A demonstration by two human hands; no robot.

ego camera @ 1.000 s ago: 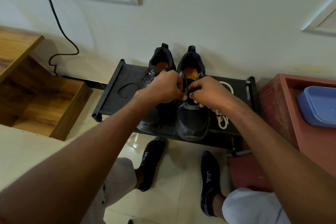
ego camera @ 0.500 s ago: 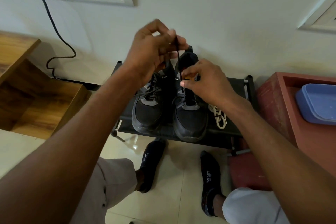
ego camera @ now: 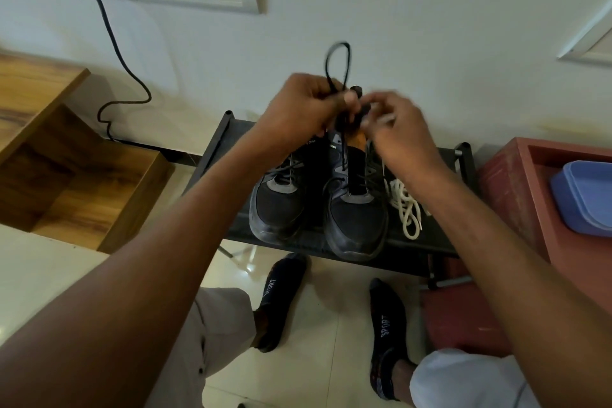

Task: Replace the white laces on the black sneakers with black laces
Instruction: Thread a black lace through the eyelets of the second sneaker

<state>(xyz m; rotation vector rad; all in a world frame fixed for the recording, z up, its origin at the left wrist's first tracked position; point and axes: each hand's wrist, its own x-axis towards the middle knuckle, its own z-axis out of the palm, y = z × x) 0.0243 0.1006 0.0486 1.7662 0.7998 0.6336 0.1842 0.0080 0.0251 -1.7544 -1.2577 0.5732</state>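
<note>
Hands have drawn together since half a second ago: left hand [ego camera: 299, 109] pinches a black lace [ego camera: 337, 63] looped at twelve o'clock, right hand [ego camera: 394, 129], blurred, pinches its strand above the right sneaker [ego camera: 356, 209] on the rack [ego camera: 215, 143]; white laces [ego camera: 405, 205] at three o'clock.

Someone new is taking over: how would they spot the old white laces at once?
Find the low black shoe rack against the wall. Two black sneakers stand on it; right of them lies a loose heap of white laces, the only pale cord on the rack.
</note>
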